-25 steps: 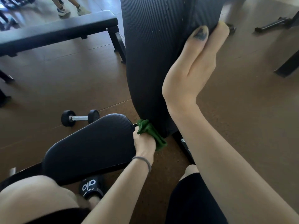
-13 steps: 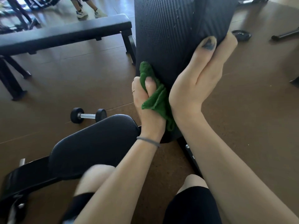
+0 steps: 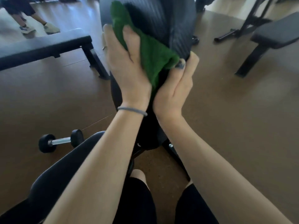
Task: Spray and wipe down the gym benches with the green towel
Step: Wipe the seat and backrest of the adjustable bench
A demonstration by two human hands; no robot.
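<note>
Two hands on the raised backrest pad (image 3: 161, 18). Left hand (image 3: 127, 65) pressing the green towel (image 3: 153, 55) flat against the pad face, thumb pinching a fold. Right hand (image 3: 176, 88) gripping the pad's right edge, fingers wrapped behind. Risk: loose lower corner of towel slipping from the pinch, or bunching against the right thumb, leaving streaks. Towel long axis diagonal, upper left to lower right; pad long axis near upright, pointing away and up.
</note>
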